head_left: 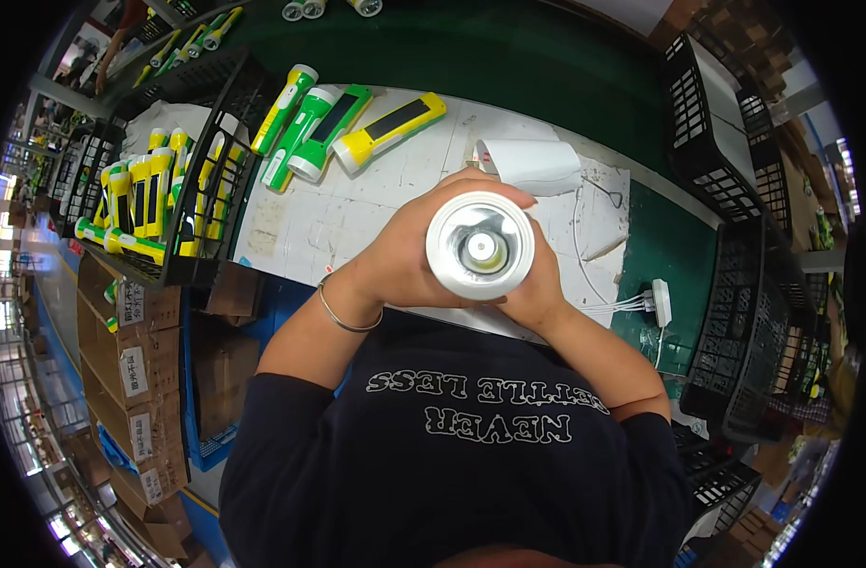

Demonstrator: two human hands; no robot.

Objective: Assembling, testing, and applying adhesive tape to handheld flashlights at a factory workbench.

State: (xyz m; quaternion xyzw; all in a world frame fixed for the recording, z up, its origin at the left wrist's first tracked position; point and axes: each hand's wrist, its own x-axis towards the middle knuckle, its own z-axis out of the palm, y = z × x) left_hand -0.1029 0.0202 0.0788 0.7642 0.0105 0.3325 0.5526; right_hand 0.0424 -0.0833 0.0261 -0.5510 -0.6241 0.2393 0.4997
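Note:
A flashlight (480,248) with a white rim and a shiny reflector is held upright, its lens end facing up at me. Around its left side wraps my left hand (403,237), closed, with fingers reaching over the far side. My right hand (539,284) closes on the right side of the same flashlight. The body below the head is hidden by the lens end and my hands. Just beyond my hands, a white curved cover-like piece (532,163) lies on the white work board (305,222). A yellow flashlight (395,131) and several green ones (305,133) lie at the far left.
A black crate (192,204) full of yellow and green flashlights stands at left. Black crates (717,123) line the right side. White cables run to a power strip (661,303) near my right arm. Cardboard boxes (130,379) are stacked at lower left.

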